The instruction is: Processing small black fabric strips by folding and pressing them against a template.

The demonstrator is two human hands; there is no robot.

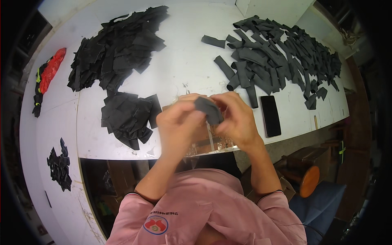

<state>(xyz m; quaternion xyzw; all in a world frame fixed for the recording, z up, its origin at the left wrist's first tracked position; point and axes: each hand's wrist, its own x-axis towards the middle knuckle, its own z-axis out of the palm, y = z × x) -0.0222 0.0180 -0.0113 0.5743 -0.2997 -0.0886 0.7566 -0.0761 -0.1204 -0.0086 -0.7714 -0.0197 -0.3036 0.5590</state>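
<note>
Presently we note both hands raised over the white table's (179, 61) near edge: left hand (177, 122) and right hand (237, 118) pinch one dark fabric strip (207, 109) between them, presumably for close handling; finished-looking strips (277, 57) lie beyond.

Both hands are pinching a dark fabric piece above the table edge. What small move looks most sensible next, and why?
Probably finish folding the dark fabric piece and lay it with the folded strips on the right. The left hand and right hand both grip it, it already looks partly rolled, and flat uncut-looking pieces lie on the left while rolled ones gather on the right.
</note>
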